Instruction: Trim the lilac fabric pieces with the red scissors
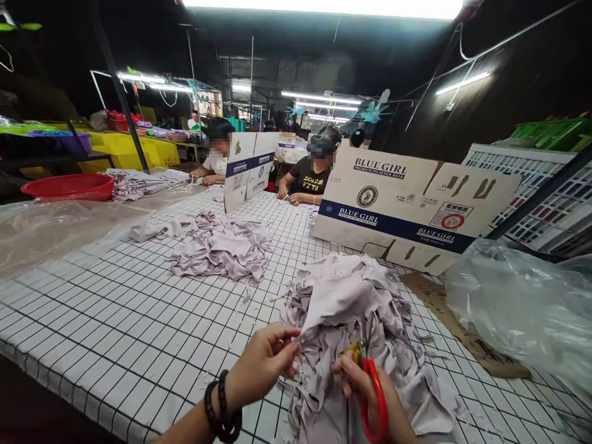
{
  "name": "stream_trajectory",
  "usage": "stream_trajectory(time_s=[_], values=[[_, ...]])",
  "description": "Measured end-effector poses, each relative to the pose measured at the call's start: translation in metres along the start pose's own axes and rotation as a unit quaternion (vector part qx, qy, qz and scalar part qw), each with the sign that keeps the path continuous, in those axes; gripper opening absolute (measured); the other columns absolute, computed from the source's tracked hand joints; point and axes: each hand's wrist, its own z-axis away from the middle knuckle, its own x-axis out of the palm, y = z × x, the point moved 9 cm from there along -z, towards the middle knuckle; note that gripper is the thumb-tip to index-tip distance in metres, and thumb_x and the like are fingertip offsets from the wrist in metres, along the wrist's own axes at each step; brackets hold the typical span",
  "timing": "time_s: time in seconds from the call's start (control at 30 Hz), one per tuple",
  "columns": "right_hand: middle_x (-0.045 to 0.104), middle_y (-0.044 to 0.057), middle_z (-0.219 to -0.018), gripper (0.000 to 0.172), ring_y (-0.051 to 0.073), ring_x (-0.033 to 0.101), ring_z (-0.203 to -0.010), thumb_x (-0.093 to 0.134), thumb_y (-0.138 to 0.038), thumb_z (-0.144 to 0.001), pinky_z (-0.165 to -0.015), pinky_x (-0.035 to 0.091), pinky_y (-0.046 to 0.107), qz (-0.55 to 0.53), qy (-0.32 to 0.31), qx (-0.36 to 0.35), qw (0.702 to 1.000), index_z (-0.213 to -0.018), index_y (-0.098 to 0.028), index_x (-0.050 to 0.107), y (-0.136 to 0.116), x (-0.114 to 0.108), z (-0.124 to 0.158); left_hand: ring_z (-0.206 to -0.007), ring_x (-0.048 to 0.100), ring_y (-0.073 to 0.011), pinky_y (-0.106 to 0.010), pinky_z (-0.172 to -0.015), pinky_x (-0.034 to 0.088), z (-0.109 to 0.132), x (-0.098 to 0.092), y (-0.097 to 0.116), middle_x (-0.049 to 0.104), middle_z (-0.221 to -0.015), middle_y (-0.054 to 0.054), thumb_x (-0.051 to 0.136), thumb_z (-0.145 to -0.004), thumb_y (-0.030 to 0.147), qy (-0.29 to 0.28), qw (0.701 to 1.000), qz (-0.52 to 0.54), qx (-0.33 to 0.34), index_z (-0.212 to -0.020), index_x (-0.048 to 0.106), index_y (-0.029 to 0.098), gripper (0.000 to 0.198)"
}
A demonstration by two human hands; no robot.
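Observation:
Right in front of me a heap of pale mauve fabric pieces (351, 283) lies on the table. My left hand (263, 361), with dark beaded bracelets at the wrist, pinches the corner of one fabric piece at the heap's left side. In my right hand (365, 388) is a pair of scissors (379, 401) with red handles, its blades pointing away from me over the heap. Something yellow shows near the finger and the blades; I cannot tell what it is. Part of the right hand's grip is hidden behind the handle.
A second fabric pile (222, 246) lies farther off on the checked tablecloth (139, 320). Cardboard panels (393, 203) stand at the back right, beside a clear plastic bag (504, 302). A red basket (69, 186) sits at the left. Co-workers (308, 176) sit across the table.

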Motion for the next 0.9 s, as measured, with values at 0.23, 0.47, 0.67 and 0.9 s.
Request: stream_trajectory(time_s=[0.23,0.47,0.67,0.9], values=[[0.054,-0.004,-0.051,0.044,0.014,0.049,-0.042,0.071,-0.061,-0.067,-0.043,0.035,0.025,0.154,0.050,0.036,0.986,-0.064,-0.021,0.052,-0.003,0.018,-0.031,-0.067,0.057,-0.0153,-0.027,-0.064,0.050,0.040,0.013,-0.008,0.060,-0.079,-0.004,0.049,-0.086,0.017,0.112,0.971,-0.191,0.085,-0.116,0.067,0.019,0.035],[0.056,-0.003,-0.059,0.032,0.017,0.054,-0.056,0.073,-0.046,-0.066,-0.054,0.039,0.027,0.176,0.059,-0.013,0.983,-0.068,-0.021,0.053,-0.002,0.022,-0.029,-0.065,0.055,-0.0166,-0.027,-0.061,0.044,0.041,0.006,-0.033,0.058,-0.076,-0.004,0.050,-0.091,0.035,0.130,0.978,-0.162,-0.037,-0.109,0.071,0.017,0.033],[0.062,0.003,-0.083,0.030,0.019,0.059,-0.075,0.064,-0.040,-0.074,-0.073,0.047,0.031,0.107,0.047,-0.082,0.990,-0.092,-0.018,0.058,-0.015,0.012,-0.020,-0.070,0.054,-0.0184,-0.028,-0.066,0.040,0.026,0.012,-0.022,0.058,-0.070,-0.003,0.051,-0.091,0.036,0.069,0.966,-0.248,-0.025,-0.088,0.076,0.020,0.030],[0.063,0.001,-0.085,0.031,0.016,0.057,-0.070,0.076,-0.040,-0.069,-0.070,0.051,0.028,-0.036,0.026,-0.139,0.989,-0.087,-0.022,0.057,-0.021,-0.014,-0.005,-0.037,0.031,-0.0052,-0.018,-0.039,0.023,0.015,0.084,0.015,0.050,-0.050,0.005,0.054,-0.087,0.058,-0.091,0.984,0.134,-0.071,-0.093,0.061,0.012,0.046]])
